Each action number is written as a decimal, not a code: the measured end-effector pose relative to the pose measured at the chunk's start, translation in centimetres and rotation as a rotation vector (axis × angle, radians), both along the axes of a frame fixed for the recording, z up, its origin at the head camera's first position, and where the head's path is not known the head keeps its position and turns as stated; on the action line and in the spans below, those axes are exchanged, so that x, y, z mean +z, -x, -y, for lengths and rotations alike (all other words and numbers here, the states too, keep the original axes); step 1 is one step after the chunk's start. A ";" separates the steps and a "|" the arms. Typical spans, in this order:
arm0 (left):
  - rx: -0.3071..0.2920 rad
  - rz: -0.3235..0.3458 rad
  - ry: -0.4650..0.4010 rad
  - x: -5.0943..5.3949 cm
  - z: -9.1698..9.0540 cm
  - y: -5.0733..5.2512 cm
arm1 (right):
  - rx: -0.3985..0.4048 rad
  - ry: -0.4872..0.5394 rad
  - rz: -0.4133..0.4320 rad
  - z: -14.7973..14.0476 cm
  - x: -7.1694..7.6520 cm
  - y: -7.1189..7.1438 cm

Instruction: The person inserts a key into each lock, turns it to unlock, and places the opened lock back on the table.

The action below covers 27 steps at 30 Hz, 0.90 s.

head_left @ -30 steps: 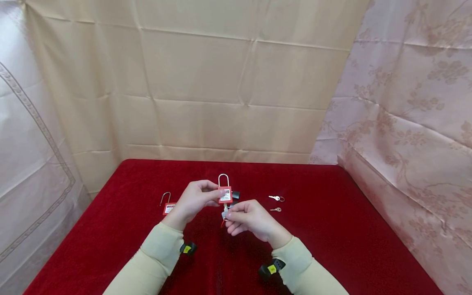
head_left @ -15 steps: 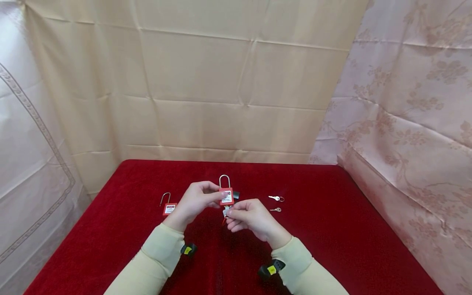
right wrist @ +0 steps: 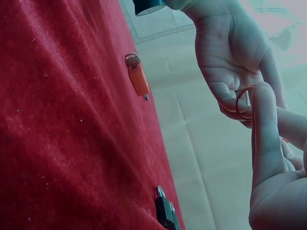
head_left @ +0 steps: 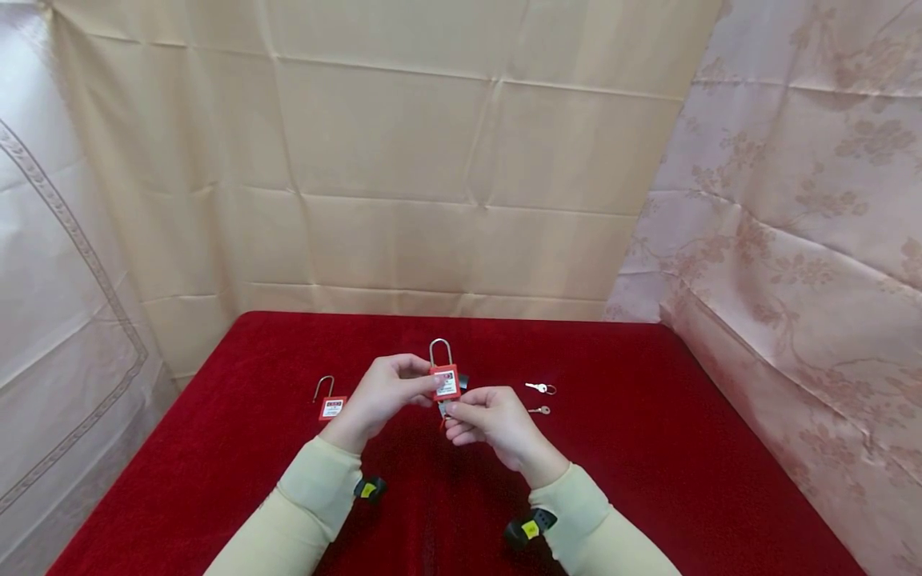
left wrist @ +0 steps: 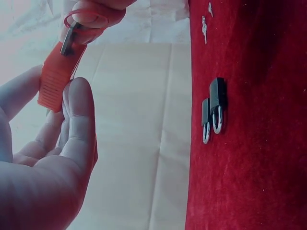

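Between thumb and fingers, my left hand [head_left: 382,392] holds a red padlock [head_left: 445,387] above the table, label facing me and shackle up. Both shackle legs meet the body. My right hand [head_left: 500,424] pinches a key [left wrist: 67,43] at the padlock's underside; the key's tip is at the keyhole end, and how deep it sits I cannot tell. A red ring [right wrist: 238,103] hangs from the key. To the left lies a second red padlock [head_left: 332,409], its shackle swung out with one leg free.
Two black padlocks, a larger one [left wrist: 218,93] and a smaller one [left wrist: 206,112], lie behind the hands. Right of them are a key on a ring [head_left: 539,388] and a single key [head_left: 543,410]. Red cloth [head_left: 619,448] covers the table, with curtains around it.
The held padlock and both hands have shifted slightly to the right. Less of the key shows between the padlock and my right fingers than a second ago.
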State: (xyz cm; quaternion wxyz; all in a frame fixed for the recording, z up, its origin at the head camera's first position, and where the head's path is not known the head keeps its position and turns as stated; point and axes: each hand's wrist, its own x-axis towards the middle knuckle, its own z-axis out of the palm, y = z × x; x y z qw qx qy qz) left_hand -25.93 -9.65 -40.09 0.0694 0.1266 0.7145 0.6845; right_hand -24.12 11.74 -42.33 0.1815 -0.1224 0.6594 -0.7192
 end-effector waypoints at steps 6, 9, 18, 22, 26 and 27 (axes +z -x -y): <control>-0.034 -0.015 0.010 0.0 0.2 0.1 | 0.009 -0.019 -0.009 -0.2 -0.1 0.2; -0.021 -0.018 0.016 0.0 0.3 0.2 | 0.025 -0.052 -0.044 -0.4 0.1 0.3; 0.026 0.001 -0.003 0.4 0.6 0.2 | -0.065 -0.184 -0.238 -1.8 1.9 0.3; 0.026 0.009 -0.004 0.6 0.6 0.2 | -0.175 -0.265 -0.367 -2.5 3.7 -0.4; 0.021 0.019 -0.015 0.6 0.5 0.1 | -0.292 -0.378 -0.525 -3.1 5.3 -1.5; 0.019 0.023 -0.017 0.7 0.5 0.1 | -0.321 -0.409 -0.569 -3.2 5.6 -1.7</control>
